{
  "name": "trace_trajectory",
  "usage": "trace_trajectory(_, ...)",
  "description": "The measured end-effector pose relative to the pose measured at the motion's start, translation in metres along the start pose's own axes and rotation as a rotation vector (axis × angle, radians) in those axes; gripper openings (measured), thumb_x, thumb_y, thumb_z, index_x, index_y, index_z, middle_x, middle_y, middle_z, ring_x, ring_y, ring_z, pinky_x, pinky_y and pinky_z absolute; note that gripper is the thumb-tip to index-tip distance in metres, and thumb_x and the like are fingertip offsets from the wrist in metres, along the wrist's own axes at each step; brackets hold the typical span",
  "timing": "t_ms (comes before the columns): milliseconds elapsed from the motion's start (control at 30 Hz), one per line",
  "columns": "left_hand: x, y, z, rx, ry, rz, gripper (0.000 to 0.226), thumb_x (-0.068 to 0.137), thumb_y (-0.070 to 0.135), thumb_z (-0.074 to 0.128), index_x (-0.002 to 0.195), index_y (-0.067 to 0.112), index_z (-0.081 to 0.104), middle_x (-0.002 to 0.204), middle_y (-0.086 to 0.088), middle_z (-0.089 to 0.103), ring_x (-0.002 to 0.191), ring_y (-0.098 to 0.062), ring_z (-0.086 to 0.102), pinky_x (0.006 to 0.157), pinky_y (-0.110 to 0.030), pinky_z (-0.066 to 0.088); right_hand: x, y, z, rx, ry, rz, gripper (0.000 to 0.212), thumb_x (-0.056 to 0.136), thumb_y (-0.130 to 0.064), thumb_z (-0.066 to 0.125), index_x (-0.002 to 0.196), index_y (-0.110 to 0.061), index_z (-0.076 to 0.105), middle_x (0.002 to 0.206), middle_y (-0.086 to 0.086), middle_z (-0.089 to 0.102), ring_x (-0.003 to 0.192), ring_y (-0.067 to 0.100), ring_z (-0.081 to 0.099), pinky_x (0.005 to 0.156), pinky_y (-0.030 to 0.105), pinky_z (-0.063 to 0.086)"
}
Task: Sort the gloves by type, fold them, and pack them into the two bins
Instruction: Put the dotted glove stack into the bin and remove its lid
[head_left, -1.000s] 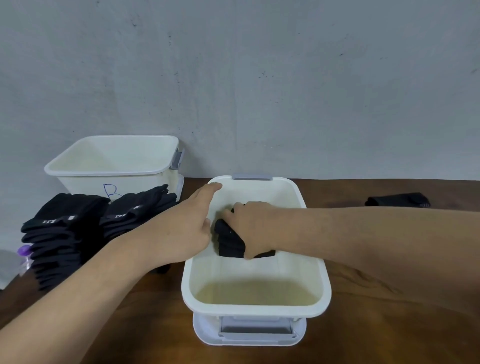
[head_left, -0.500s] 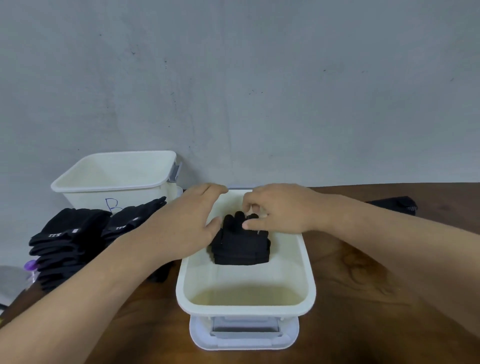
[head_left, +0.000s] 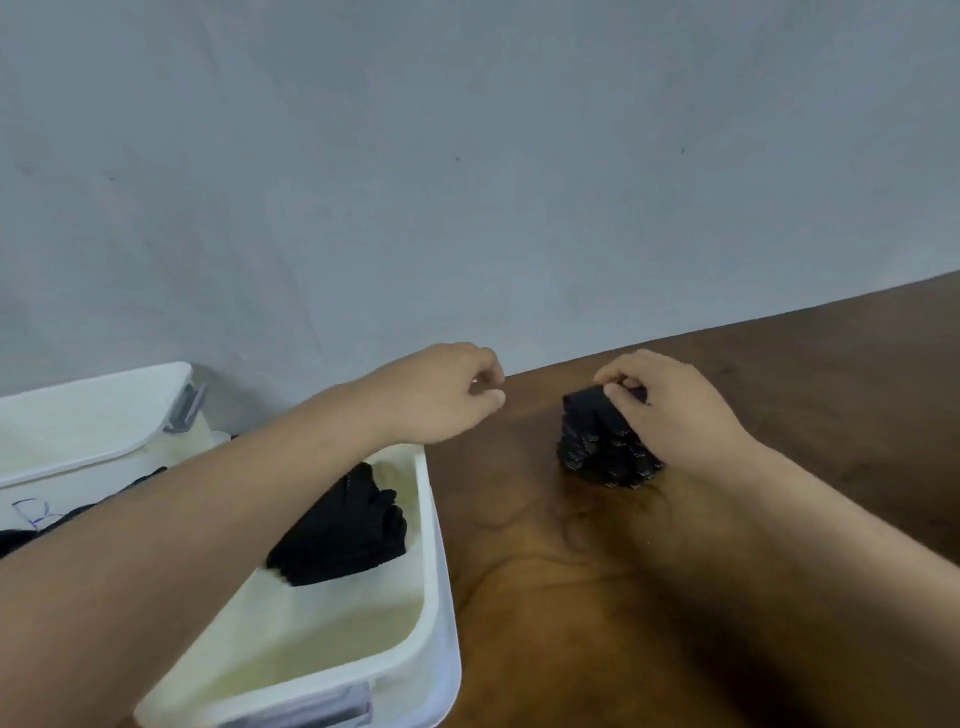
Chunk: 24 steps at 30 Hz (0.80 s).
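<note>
**Brown wood, one stack packed, one stack in hand**

Brown tabletop takes up the right half of my view, bare and open from the near bin across to the right edge, with the grey wall closing it off at the back. That bin sits at the lower left with a folded black glove stack lying inside it, toward the far end. A second bin stands behind it at the left edge, against the wall.

I judge the step in hand to be the pickup of the dotted glove stack, which rests on the tabletop well right of both bins. My right hand lies over it, fingers curled and pinching its top edge. My left hand hovers above the near bin's far corner, loosely curled and holding nothing.

Next I need a firm two-sided hold so the folds stay together, then a lift clear of the rim into the bin for this type.
</note>
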<state>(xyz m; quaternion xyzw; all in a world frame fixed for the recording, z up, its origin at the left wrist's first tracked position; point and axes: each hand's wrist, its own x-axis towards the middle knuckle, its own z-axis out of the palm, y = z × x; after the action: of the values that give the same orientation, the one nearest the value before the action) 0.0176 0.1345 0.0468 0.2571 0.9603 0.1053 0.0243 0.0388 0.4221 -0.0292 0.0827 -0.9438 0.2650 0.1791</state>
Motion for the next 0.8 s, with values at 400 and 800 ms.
trace_trajectory(400,0.172,0.053,0.047,-0.153,-0.552,-0.102,0.065,0.096,0.078,0.046,0.135,0.031,0.068,0.143,0.007,0.064,0.131,-0.02,0.06,0.114,-0.044,0.045,-0.052,0.059,0.062,0.179,0.118,0.149,0.033,0.11,-0.048,0.047,0.135,-0.041,0.067,0.142,-0.032,0.054,0.137,-0.002,0.041,0.107,0.022,0.04)
trace_trajectory(800,0.23,0.046,0.105,-0.598,-0.974,-0.237,0.046,0.099,0.038,0.072,0.137,0.013,0.065,0.135,-0.011,0.072,0.129,-0.028,0.067,0.119,-0.051,0.044,-0.062,0.074,0.073,0.282,0.212,0.168,0.026,0.108,-0.044,0.055,0.12,-0.042,0.078,0.13,-0.034,0.062,0.135,0.0,0.047,0.103,0.015,0.04)
